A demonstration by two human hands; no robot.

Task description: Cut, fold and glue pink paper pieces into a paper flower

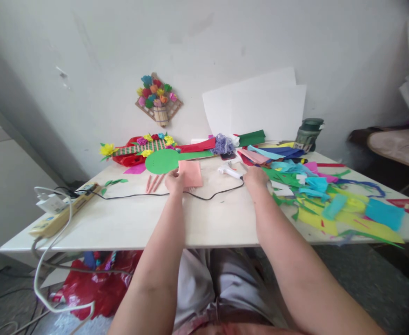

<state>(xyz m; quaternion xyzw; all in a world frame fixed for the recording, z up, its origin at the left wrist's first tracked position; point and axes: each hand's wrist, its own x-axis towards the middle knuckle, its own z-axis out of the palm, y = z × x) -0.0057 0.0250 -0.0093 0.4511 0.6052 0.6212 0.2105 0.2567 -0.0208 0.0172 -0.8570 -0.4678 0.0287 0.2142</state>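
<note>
Pink paper square (pixel 191 173) against left hand (pixel 175 181), glue gun (pixel 229 172) just beside right hand (pixel 256 177).

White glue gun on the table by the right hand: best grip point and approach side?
Grip the glue gun around its white body, probably from above and from the right hand's side. It lies flat, lengthwise left to right, with its black cord trailing off toward the left across the table. Coming from the right keeps clear of the cord and the pink paper square under the left hand.
</note>
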